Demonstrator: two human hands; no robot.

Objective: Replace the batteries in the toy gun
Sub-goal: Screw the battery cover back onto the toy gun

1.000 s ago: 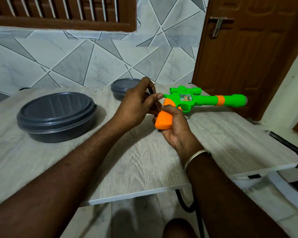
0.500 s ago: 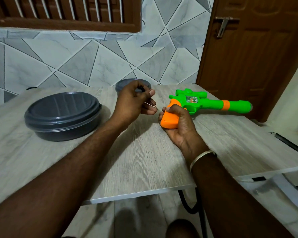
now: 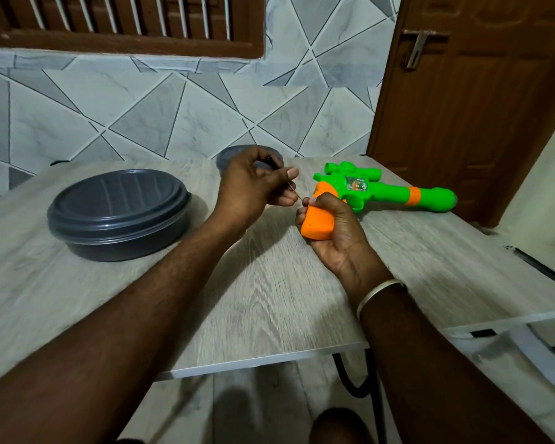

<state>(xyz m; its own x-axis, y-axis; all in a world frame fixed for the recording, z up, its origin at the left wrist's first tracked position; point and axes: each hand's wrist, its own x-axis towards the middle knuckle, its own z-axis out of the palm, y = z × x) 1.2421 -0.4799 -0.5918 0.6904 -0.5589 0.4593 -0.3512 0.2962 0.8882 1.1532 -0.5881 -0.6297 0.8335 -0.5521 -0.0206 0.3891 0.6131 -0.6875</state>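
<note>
A single head-worn camera looks forward and down, close over the table.

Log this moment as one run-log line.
left hand: pinches thin screwdriver, tip at toy gun grip | right hand: holds that orange grip | barrel: lies on table

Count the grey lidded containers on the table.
2. The large container sits left on the table; the smaller container stands farther back, partly hidden behind the left hand.
</note>
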